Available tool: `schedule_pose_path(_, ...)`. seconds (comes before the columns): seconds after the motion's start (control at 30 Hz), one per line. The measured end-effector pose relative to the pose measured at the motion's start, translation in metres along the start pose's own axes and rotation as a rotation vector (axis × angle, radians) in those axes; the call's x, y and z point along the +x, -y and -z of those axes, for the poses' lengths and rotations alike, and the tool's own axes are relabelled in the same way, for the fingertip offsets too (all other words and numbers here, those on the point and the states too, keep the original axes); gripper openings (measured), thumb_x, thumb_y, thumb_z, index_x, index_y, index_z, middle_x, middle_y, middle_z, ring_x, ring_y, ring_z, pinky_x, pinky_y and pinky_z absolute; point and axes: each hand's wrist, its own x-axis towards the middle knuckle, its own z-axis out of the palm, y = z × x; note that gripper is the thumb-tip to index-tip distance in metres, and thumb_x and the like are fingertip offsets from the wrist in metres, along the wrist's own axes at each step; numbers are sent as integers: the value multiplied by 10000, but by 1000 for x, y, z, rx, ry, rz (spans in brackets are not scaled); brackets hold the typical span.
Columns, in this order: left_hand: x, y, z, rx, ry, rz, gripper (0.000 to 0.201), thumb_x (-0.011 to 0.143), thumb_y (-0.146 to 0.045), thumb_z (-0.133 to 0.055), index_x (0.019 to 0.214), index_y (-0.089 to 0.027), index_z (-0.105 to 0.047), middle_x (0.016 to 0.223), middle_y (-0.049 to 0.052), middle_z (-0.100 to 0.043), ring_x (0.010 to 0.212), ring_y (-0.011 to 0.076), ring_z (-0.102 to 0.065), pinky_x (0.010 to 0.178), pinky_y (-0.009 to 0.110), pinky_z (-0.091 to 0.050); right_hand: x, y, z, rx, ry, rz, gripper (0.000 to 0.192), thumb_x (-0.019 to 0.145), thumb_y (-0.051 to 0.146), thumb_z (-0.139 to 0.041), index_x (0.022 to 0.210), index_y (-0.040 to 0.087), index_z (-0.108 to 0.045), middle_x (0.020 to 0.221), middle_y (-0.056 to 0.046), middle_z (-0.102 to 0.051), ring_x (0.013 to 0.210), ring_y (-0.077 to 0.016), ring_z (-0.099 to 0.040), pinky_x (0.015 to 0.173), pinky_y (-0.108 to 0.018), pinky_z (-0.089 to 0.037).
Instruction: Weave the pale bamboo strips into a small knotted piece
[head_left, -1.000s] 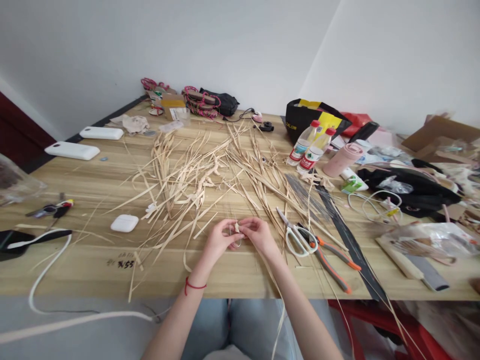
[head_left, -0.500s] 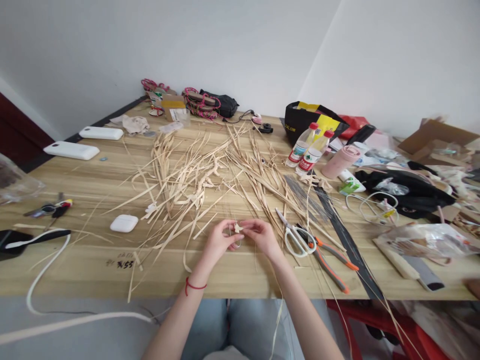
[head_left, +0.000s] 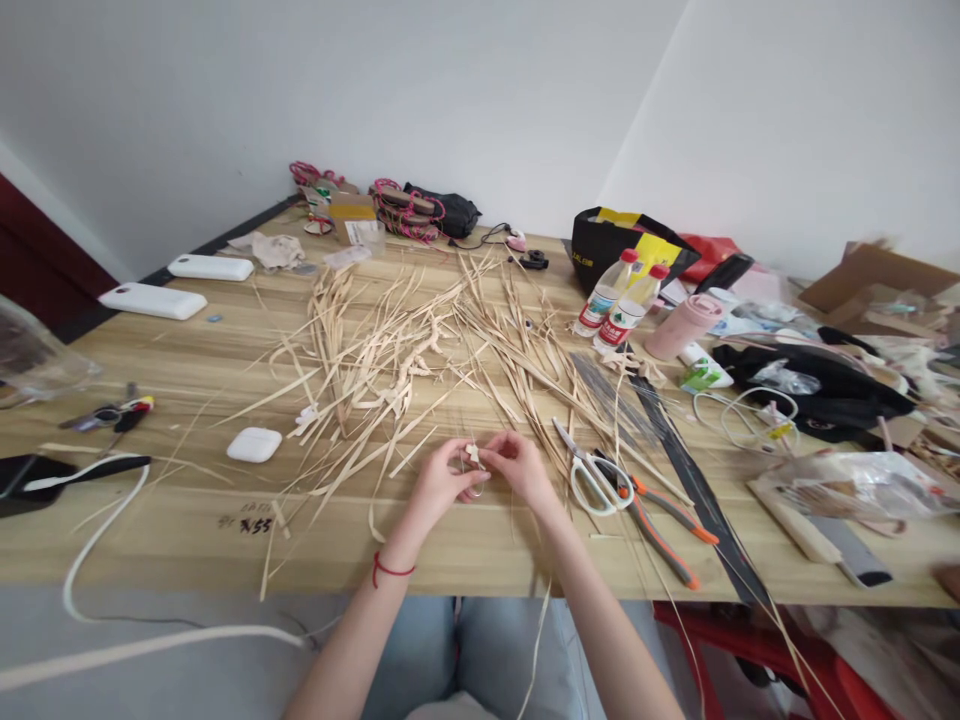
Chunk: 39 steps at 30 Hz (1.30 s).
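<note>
My left hand and my right hand meet above the near edge of the wooden table. Between their fingertips they pinch a small folded piece of pale straw, with a thin wire loop hanging under it. A long straw strip trails from my right hand down over the table edge toward my lap. A red string circles my left wrist. Just beyond my hands lies a wide scatter of loose straw strips.
White-handled scissors and orange-handled pliers lie right of my hands. A white earbud case sits to the left, two water bottles and a black bag at the back right, a white cable at the left edge.
My hands stay together on the small straw piece, with the fingers turning it slightly. The trailing strip has swung a little. The camera has shifted slightly.
</note>
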Motion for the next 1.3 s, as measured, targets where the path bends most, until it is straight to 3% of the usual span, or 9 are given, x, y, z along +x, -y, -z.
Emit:
schedule_pose_path(0.17, 0, 2, 0, 5, -9, -1, 560, 607, -290, -757, 1094, -180, -505, 956, 50, -608, 434, 61, -567, 393, 203, -495, -9, -2, 8, -69, 67, -33, 305, 715, 454, -623, 684, 153, -589, 472, 21, -544, 377, -93, -455, 369, -206, -324)
schedule_pose_path(0.37, 0, -1, -1, 14, -29, 3, 569, 588, -266, -766, 1090, -179, -511, 918, 33, -595, 434, 66, -575, 387, 204, -497, -15, 1, 21, 54, 188, 33, 249, 689, 330, -642, 865, 154, -655, 747, -32, -675, 641, -147, -618, 605, -267, -488)
schedule_pose_path(0.5, -2, -3, 0, 4, 12, 7, 586, 599, -261, -760, 1114, -191, -489, 872, 7, -581, 443, 67, -576, 394, 203, -502, -10, 1, 19, 80, 98, 22, 272, 641, 276, -691, 869, 138, -639, 685, -35, -672, 643, -172, -636, 643, -300, -501)
schedule_pose_path(0.73, -2, -7, 0, 13, 25, 18, 604, 584, -260, -770, 1110, -178, -485, 712, -48, -540, 425, 84, -568, 388, 215, -502, -3, 1, -2, 30, -5, 53, 243, 635, 290, -702, 807, 139, -620, 765, -60, -672, 669, -169, -630, 644, -292, -501)
schedule_pose_path(0.93, -3, -3, 1, -12, 36, -11, 579, 613, -264, -752, 1118, -192, -478, 755, -42, -538, 437, 73, -566, 389, 199, -489, -18, 5, 23, -89, 216, 164, 374, 726, 313, -651, 1064, 184, -558, 1015, -61, -623, 941, -169, -596, 830, -308, -471)
schedule_pose_path(1.0, -4, -2, 0, -11, 33, -14, 576, 618, -272, -750, 1117, -194, -473, 752, -42, -538, 440, 74, -567, 386, 197, -486, -19, 4, 34, -211, 212, 167, 437, 736, 290, -645, 1145, 201, -519, 967, -45, -628, 888, -162, -599, 805, -312, -471)
schedule_pose_path(1.13, -3, -5, 0, 14, 16, -3, 578, 614, -280, -755, 1106, -200, -464, 758, -35, -552, 441, 87, -581, 385, 208, -497, -15, 1, 43, -336, 163, 134, 181, 755, 238, -588, 922, 175, -616, 758, -32, -647, 705, -167, -603, 681, -304, -471)
schedule_pose_path(1.2, -3, -9, 0, 27, 30, 9, 576, 609, -282, -760, 1091, -206, -454, 756, -31, -567, 442, 100, -591, 393, 227, -512, -12, 2, 38, -295, 122, 117, 98, 755, 231, -567, 794, 165, -629, 715, -41, -651, 660, -173, -601, 642, -301, -470)
schedule_pose_path(1.3, -4, -12, 1, 31, 55, 10, 565, 600, -280, -766, 1051, -217, -432, 738, -33, -584, 432, 115, -594, 396, 250, -524, -7, 4, 21, -181, 120, 118, 90, 733, 234, -586, 759, 159, -629, 713, -46, -655, 644, -175, -606, 627, -298, -477)
